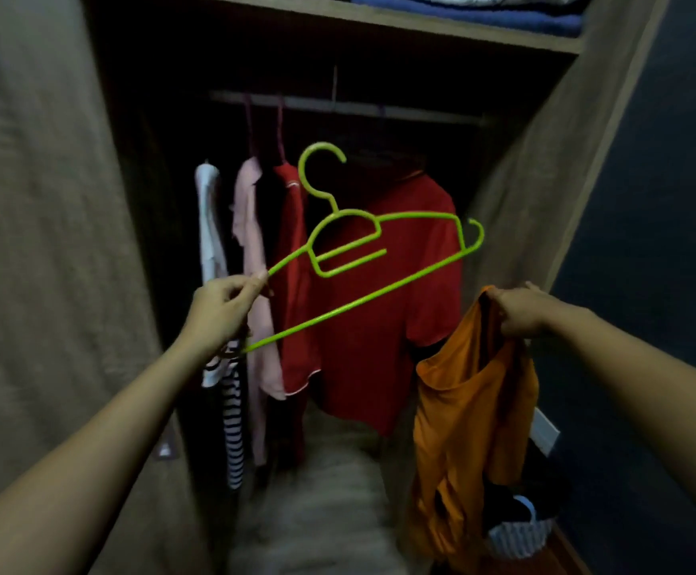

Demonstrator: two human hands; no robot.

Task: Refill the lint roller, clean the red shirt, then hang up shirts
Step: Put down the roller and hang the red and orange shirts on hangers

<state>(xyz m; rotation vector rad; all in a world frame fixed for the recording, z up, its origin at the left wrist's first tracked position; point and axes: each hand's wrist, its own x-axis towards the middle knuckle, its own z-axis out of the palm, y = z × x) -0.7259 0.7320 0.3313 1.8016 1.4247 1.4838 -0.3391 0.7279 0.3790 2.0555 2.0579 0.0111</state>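
Note:
My left hand [222, 311] pinches the left end of a lime-green plastic hanger [363, 259], held tilted in front of the open wardrobe with its hook pointing up. My right hand [522, 311] grips the top of an orange shirt [468, 408], which hangs down limp at the right. A red shirt [383, 325] hangs from the wardrobe rail [421, 114] behind the hanger. The lint roller is not in view.
A white garment [209, 226], a pink one [251, 251], a striped one [233, 433] and a second red one [296, 284] hang at the left of the rail. Folded blue bedding [483, 14] lies on the top shelf. A striped basket [518, 533] stands on the floor at lower right. Wardrobe doors flank both sides.

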